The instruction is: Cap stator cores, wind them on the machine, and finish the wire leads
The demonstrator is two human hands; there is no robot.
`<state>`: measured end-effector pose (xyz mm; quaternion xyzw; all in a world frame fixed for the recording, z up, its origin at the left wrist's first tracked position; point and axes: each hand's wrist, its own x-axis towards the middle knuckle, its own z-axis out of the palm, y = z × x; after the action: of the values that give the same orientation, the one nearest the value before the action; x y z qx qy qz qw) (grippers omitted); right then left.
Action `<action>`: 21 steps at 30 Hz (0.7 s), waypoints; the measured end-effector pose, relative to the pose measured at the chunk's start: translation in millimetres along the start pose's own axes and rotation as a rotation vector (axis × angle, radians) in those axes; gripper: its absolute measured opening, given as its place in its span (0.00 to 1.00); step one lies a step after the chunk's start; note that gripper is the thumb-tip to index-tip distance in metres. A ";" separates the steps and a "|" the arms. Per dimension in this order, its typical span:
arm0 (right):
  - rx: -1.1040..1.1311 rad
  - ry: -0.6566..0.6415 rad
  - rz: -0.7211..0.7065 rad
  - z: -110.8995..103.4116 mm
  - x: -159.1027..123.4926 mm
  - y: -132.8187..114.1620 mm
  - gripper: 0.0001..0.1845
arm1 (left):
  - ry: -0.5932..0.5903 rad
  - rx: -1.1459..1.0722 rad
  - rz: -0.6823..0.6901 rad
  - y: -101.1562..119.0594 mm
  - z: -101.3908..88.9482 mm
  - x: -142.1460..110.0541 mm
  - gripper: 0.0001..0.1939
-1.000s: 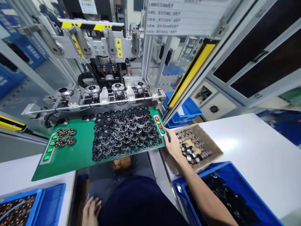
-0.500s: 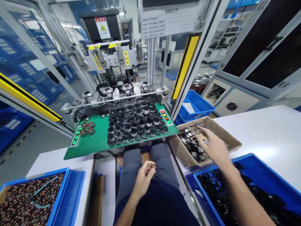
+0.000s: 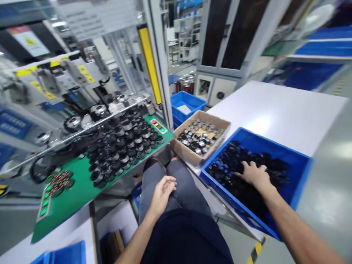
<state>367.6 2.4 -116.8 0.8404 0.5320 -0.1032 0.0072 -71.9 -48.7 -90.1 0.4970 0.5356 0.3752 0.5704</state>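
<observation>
My right hand [image 3: 254, 174] reaches into a blue bin [image 3: 298, 172] filled with several black ring parts [image 3: 242, 157]; its fingers lie on the heap and their tips are hidden among the parts. My left hand [image 3: 162, 192] hovers over my lap with the fingers loosely curled and nothing in them. A cardboard box [image 3: 189, 152] of silvery metal rings stands just left of the blue bin. On the green work plate [image 3: 79, 190] lies a dense cluster of black and silver ring parts [image 3: 121, 143].
A machine with round fixtures [image 3: 82, 117] stands behind the green plate, with a yellow light-curtain post [image 3: 150, 62] at its right. Red and green buttons [image 3: 158, 125] sit on the plate's right end. A small blue bin [image 3: 185, 106] and a white table [image 3: 275, 110] lie beyond.
The view has swung to the right. My right hand moved from the cardboard box into the blue bin of black parts. My left hand stayed over my lap.
</observation>
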 end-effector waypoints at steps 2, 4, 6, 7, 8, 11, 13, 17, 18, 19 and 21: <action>-0.028 -0.068 0.110 -4.6 -1.5 4.3 0.35 | -0.084 0.089 0.080 27.5 11.6 28.9 0.33; -0.035 -0.119 0.166 -11.3 -4.1 5.0 0.29 | -0.157 0.191 0.165 57.0 25.7 64.8 0.32; -0.017 -0.156 0.178 -16.6 -5.3 2.7 0.27 | -0.215 0.321 0.242 86.6 43.8 110.1 0.30; -0.002 -0.177 0.176 -18.0 -5.0 1.3 0.27 | -0.237 0.400 0.271 100.7 55.0 136.4 0.28; 0.016 -0.202 0.172 -18.5 -4.1 -0.1 0.27 | -0.252 0.488 0.293 113.7 67.7 164.6 0.25; 0.073 -0.275 0.156 -16.4 0.2 -1.5 0.27 | -0.271 0.787 0.305 144.1 111.7 251.6 0.20; 0.117 -0.303 0.131 -14.2 3.2 0.8 0.27 | -0.287 0.987 0.285 156.5 139.7 302.4 0.20; 0.229 -0.304 0.084 -9.7 10.4 11.6 0.25 | -0.395 1.333 0.236 167.2 173.6 369.2 0.21; 0.263 -0.294 0.082 -7.9 12.5 14.5 0.25 | -0.431 1.403 0.228 167.6 177.0 379.3 0.22; 0.300 -0.282 0.080 -5.6 14.5 17.0 0.25 | -0.466 1.465 0.223 167.1 178.7 387.4 0.22; 0.386 -0.247 0.073 -0.1 17.7 19.9 0.24 | -0.517 1.557 0.212 163.9 179.1 398.8 0.22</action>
<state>392.7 9.6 -121.8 0.8259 0.4666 -0.3048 -0.0846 179.2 341.5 -38.4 0.8684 0.4444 -0.1775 0.1298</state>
